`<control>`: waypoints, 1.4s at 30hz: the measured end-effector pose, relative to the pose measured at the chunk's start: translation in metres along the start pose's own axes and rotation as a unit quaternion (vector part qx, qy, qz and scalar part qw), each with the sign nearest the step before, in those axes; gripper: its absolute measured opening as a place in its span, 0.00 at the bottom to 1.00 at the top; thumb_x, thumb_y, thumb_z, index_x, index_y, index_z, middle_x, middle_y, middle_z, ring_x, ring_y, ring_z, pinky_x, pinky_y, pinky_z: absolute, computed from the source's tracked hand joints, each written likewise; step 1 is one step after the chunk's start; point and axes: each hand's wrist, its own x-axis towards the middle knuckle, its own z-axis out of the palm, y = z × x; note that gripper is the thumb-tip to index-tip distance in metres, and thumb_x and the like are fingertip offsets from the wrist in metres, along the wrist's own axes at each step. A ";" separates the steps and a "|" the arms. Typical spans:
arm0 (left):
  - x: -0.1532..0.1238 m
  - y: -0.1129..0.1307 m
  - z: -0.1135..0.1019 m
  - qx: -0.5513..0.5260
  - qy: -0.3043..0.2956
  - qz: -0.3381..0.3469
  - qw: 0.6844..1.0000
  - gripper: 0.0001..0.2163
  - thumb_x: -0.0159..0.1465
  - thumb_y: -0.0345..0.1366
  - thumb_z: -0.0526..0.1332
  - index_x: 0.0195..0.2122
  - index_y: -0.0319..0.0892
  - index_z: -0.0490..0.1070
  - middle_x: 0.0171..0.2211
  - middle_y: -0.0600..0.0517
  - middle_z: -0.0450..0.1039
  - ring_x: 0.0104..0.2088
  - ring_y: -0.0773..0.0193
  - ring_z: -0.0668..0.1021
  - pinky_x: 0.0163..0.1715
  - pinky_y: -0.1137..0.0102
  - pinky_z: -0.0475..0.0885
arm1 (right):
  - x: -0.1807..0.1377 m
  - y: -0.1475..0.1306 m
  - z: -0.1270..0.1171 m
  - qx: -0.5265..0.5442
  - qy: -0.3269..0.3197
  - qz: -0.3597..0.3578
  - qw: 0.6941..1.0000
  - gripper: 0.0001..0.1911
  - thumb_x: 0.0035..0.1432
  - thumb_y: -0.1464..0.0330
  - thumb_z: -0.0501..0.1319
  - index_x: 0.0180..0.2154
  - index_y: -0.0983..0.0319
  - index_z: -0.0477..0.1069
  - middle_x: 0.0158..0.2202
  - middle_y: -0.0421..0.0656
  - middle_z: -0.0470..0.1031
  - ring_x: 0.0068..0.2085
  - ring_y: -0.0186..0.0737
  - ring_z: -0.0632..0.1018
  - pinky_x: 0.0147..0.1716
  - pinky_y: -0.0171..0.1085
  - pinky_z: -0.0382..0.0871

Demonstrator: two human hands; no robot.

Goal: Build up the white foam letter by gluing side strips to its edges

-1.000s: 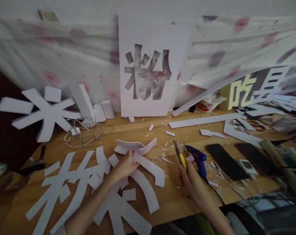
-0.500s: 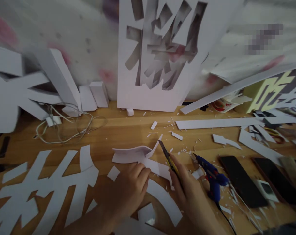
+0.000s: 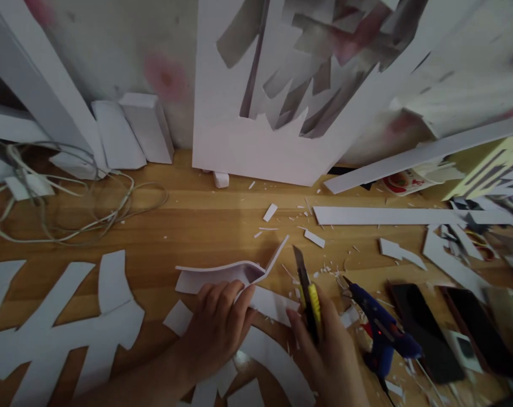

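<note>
My right hand (image 3: 330, 356) is wrapped round a yellow and black utility knife (image 3: 311, 302). Its blade is out and points up and away, apart from any material. My left hand (image 3: 220, 319) has curled fingers over a white foam board piece (image 3: 277, 304), at the foot of a curved white strip (image 3: 214, 276) standing on edge along it. The strip bends sharply near the fingertips, and its short end sticks up toward the knife. Part of the piece is hidden under the left hand. A curved white cutout (image 3: 277, 362) lies between both wrists.
A blue glue gun (image 3: 381, 330) lies right of the knife, beside a black phone (image 3: 426, 330). White cut-out character pieces (image 3: 91, 322) lie at left, below a tangled cable (image 3: 112, 217). A white panel with cut-out openings (image 3: 256, 152) stands behind. Scraps (image 3: 314, 237) litter the wood.
The view has come closer and lower. The knife has turned more upright and away from the strip's bent end. My left fingers have shifted up against the standing strip.
</note>
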 end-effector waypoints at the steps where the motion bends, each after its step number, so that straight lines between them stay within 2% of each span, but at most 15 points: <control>1: -0.001 0.000 0.000 0.007 -0.005 -0.001 1.000 0.15 0.64 0.29 0.63 0.51 0.31 0.68 0.45 0.40 0.70 0.45 0.52 0.71 0.46 0.56 0.65 | 0.002 0.000 -0.002 0.001 -0.004 0.000 1.000 0.28 0.68 0.63 0.55 0.66 0.59 0.54 0.51 0.49 0.78 0.48 0.44 0.81 0.41 0.37 0.78; 4: -0.004 0.000 0.003 0.035 -0.026 0.020 0.999 0.19 0.62 0.28 0.64 0.54 0.33 0.67 0.48 0.40 0.69 0.45 0.51 0.71 0.47 0.55 0.64 | 0.005 -0.003 -0.007 -0.026 -0.034 -0.060 0.997 0.27 0.70 0.65 0.51 0.68 0.55 0.52 0.55 0.49 0.76 0.49 0.45 0.81 0.40 0.39 0.79; 7: -0.006 0.001 0.003 0.061 -0.036 0.028 0.997 0.23 0.62 0.29 0.64 0.58 0.33 0.66 0.49 0.39 0.69 0.45 0.50 0.71 0.47 0.55 0.63 | 0.002 -0.007 -0.010 -0.063 -0.080 -0.117 0.988 0.28 0.70 0.68 0.50 0.69 0.50 0.50 0.53 0.47 0.78 0.44 0.46 0.83 0.36 0.40 0.79; 9: -0.006 0.001 0.003 0.069 -0.040 0.021 0.997 0.24 0.62 0.30 0.64 0.60 0.34 0.65 0.49 0.39 0.70 0.45 0.51 0.71 0.48 0.55 0.63 | -0.001 -0.009 -0.010 -0.069 -0.092 -0.130 0.985 0.30 0.70 0.69 0.50 0.69 0.50 0.48 0.52 0.47 0.78 0.44 0.46 0.83 0.35 0.40 0.80; 15: -0.006 0.001 0.004 0.056 -0.073 0.009 0.996 0.23 0.65 0.30 0.60 0.62 0.36 0.64 0.50 0.40 0.72 0.46 0.51 0.71 0.48 0.55 0.62 | -0.004 -0.015 -0.008 -0.052 -0.110 -0.114 0.986 0.31 0.69 0.71 0.49 0.70 0.49 0.46 0.54 0.48 0.76 0.45 0.44 0.83 0.37 0.37 0.79; 20: -0.005 -0.001 0.004 0.054 -0.074 0.019 0.996 0.23 0.65 0.31 0.60 0.61 0.34 0.64 0.50 0.40 0.73 0.45 0.51 0.71 0.48 0.55 0.62 | -0.007 -0.017 -0.007 -0.056 -0.094 -0.111 0.988 0.31 0.69 0.70 0.49 0.70 0.48 0.46 0.53 0.47 0.77 0.46 0.45 0.82 0.39 0.39 0.79; 28: -0.004 0.001 0.002 0.045 -0.084 0.016 0.995 0.21 0.66 0.30 0.58 0.61 0.33 0.65 0.48 0.43 0.76 0.46 0.53 0.72 0.48 0.56 0.62 | -0.009 -0.016 -0.009 -0.034 -0.135 -0.079 0.987 0.29 0.70 0.69 0.49 0.70 0.50 0.48 0.54 0.49 0.76 0.43 0.44 0.83 0.40 0.39 0.79; 34: -0.002 0.000 0.002 0.060 -0.096 0.026 0.993 0.21 0.67 0.31 0.57 0.61 0.32 0.64 0.48 0.44 0.77 0.46 0.54 0.73 0.48 0.57 0.62 | -0.011 -0.023 -0.010 -0.019 -0.135 -0.071 0.988 0.30 0.70 0.70 0.49 0.70 0.51 0.47 0.53 0.49 0.77 0.45 0.44 0.83 0.38 0.38 0.80; 39: -0.004 0.000 0.003 0.060 -0.092 0.044 0.993 0.21 0.68 0.31 0.56 0.61 0.29 0.63 0.49 0.41 0.76 0.47 0.52 0.73 0.48 0.56 0.62 | -0.014 -0.026 -0.006 -0.017 -0.119 -0.063 0.991 0.31 0.70 0.72 0.49 0.70 0.50 0.47 0.52 0.49 0.76 0.41 0.42 0.83 0.33 0.35 0.80; 42: -0.004 0.000 0.003 0.059 -0.089 0.044 0.993 0.20 0.68 0.30 0.55 0.61 0.30 0.64 0.48 0.41 0.77 0.47 0.52 0.73 0.47 0.56 0.62 | -0.016 -0.026 -0.003 -0.016 -0.104 -0.064 0.992 0.31 0.70 0.72 0.49 0.70 0.50 0.47 0.52 0.49 0.76 0.42 0.43 0.83 0.34 0.35 0.79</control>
